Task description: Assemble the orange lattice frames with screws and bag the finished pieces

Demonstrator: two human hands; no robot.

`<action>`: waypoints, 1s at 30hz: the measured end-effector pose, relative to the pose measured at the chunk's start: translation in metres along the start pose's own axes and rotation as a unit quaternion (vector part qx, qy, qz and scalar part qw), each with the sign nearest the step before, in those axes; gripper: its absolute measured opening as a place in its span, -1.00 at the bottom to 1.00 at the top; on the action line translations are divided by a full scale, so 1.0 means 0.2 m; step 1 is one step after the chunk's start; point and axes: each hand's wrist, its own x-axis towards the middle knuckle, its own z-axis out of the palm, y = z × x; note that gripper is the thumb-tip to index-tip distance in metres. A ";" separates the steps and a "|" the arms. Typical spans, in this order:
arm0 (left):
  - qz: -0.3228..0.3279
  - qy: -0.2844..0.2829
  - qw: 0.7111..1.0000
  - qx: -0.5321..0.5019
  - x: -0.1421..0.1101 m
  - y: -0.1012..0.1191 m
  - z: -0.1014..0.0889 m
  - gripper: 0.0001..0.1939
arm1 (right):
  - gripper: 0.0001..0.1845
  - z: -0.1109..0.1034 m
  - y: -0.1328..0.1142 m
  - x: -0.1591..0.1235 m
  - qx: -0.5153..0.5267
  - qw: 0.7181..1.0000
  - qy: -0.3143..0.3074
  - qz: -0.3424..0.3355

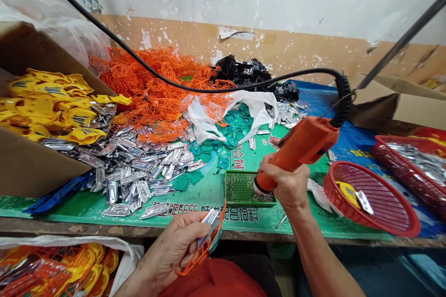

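Observation:
My right hand (291,185) is wrapped round an orange electric screwdriver (298,146), whose corded end points up to the right. The tool's pale nose is down at a green tray (240,203) with small screws in it; its tip is hidden. Close to the table's front edge, my left hand (186,243) pinches an orange plastic frame (200,260) together with a shiny metal plate (211,220). A bit of teal plastic shows behind the frame. Loose metal plates (135,162) and teal plastic pieces (223,151) lie beyond my left hand.
Orange frames (156,79) are heaped at the back, beside black parts (244,72). A cardboard box (31,167) of yellow parts stands left; a red basket (411,222) sits right. The black cable (205,89) arches across. Below left is a white sack (130,253) of parts.

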 end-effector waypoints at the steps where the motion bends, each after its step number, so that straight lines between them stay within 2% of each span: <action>1: -0.004 -0.010 1.000 -0.004 0.00 0.00 0.01 -0.74 | -0.71 0.00 -0.01 0.01 0.004 1.000 0.005 0.000; 5: -0.002 -0.014 0.999 0.034 0.00 0.02 0.06 -0.72 | -0.81 0.01 -0.08 0.03 0.033 0.999 0.011 0.003; 8: 0.016 0.000 0.996 0.086 -0.02 0.07 0.12 -0.71 | -0.75 0.03 -0.19 0.02 0.085 0.996 -0.009 -0.003; 11: 0.040 0.008 0.991 0.128 -0.03 0.09 0.15 -0.73 | -0.65 0.07 -0.31 -0.03 0.132 0.990 -0.048 -0.008; 15: 0.054 0.001 0.990 0.129 -0.02 0.06 0.14 -0.75 | -0.65 0.13 -0.40 -0.13 0.183 0.976 -0.116 0.013; 20: 0.067 -0.015 0.993 0.099 -0.01 0.02 0.11 -0.81 | -0.65 0.18 -0.41 -0.22 0.217 0.963 -0.160 0.025; 30: 0.061 -0.008 0.995 0.079 0.00 0.03 0.12 -0.82 | -0.63 0.20 -0.36 -0.23 0.229 0.957 -0.173 0.045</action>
